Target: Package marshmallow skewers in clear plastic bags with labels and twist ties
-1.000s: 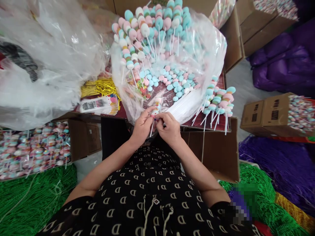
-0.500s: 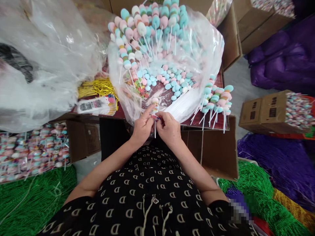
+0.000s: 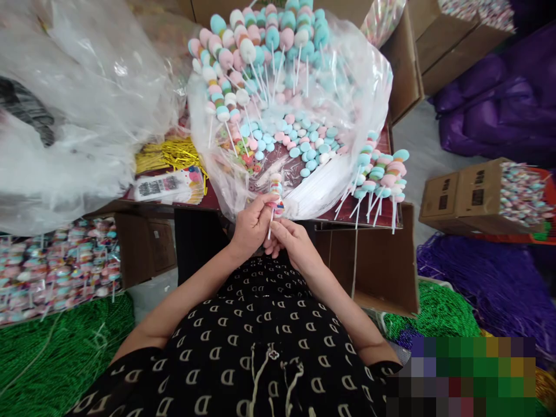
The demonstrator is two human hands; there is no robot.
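My left hand (image 3: 252, 227) pinches the white stick of a pastel marshmallow candy skewer (image 3: 275, 194), which stands nearly upright above my knuckles. My right hand (image 3: 292, 242) sits just below, its curled fingertips by the lower stick; whether they grip it is hidden. Beyond the hands, a clear plastic bag (image 3: 365, 87) holds many finished skewers and a heap of loose pink and blue candy pieces (image 3: 304, 143). A bundle of white sticks (image 3: 317, 194) lies in the bag near my hands.
Gold twist ties (image 3: 167, 156) and a stack of printed cards (image 3: 169, 186) lie on the dark red table (image 3: 360, 220). A large plastic bag (image 3: 73, 116) fills the left. Cardboard boxes (image 3: 456, 197), wrapped skewers (image 3: 56, 272) and green beads (image 3: 65, 347) surround the table.
My right hand has dropped down and back from the skewer toward my body. The skewer has tilted slightly, with its stick's lower end now leaning left.
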